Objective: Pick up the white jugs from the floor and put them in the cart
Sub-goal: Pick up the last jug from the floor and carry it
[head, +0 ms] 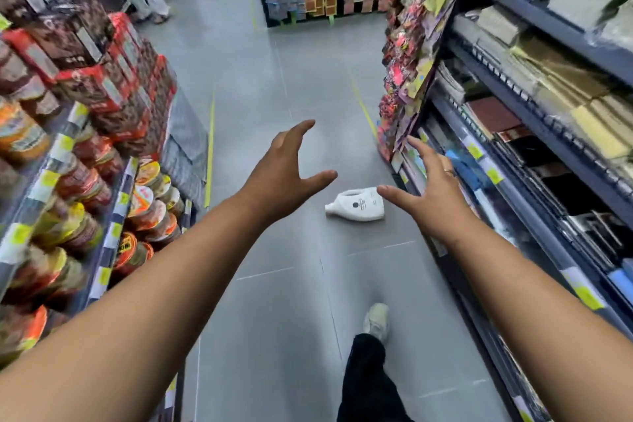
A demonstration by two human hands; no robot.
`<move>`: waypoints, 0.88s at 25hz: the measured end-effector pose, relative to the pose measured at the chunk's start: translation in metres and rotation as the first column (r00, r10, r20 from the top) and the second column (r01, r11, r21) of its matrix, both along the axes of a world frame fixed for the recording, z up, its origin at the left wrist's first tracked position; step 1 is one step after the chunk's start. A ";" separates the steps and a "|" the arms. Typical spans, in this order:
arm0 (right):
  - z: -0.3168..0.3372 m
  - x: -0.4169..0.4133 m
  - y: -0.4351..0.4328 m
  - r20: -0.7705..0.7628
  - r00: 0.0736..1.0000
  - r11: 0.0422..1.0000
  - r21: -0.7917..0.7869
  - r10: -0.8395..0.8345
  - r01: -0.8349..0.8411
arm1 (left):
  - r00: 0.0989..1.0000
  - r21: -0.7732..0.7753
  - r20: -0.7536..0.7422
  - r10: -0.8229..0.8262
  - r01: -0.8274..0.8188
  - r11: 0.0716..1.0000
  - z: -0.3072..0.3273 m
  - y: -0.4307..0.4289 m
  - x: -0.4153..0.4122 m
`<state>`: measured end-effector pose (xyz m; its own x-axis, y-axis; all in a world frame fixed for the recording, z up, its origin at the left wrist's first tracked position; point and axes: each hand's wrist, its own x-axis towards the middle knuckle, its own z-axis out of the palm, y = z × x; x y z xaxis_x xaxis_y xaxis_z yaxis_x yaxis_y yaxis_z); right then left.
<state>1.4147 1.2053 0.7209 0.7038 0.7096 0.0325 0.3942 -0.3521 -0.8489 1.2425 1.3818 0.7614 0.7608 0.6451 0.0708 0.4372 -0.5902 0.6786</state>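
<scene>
While the white plastic handled jug (356,205) is lying sideways on the grey tiled floor (274,79), I am holding my left hand (284,178) and right hand (428,188) out empty, fingers spread.

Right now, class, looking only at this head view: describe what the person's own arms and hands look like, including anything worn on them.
The left arm and right arm are bare to the frame edge: no sleeves, gloves, watch or bracelets show. The right hand wears a thin band ring on one finger. The left hand shows no ring or other marking.
</scene>
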 end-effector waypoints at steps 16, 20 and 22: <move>-0.121 0.284 0.267 -0.216 0.975 0.986 -0.164 -0.042 0.006 | 0.986 -0.288 -0.166 0.013 -0.061 0.956 -0.142 0.254 0.295; -0.185 0.326 0.316 -0.254 0.949 0.966 -0.222 -0.186 0.130 | 0.981 -0.342 -0.187 -0.055 -0.012 0.940 -0.206 0.326 0.356; -0.228 0.344 0.340 -0.266 0.924 0.942 -0.267 -0.274 0.203 | 0.975 -0.376 -0.209 -0.074 -0.011 0.927 -0.249 0.363 0.386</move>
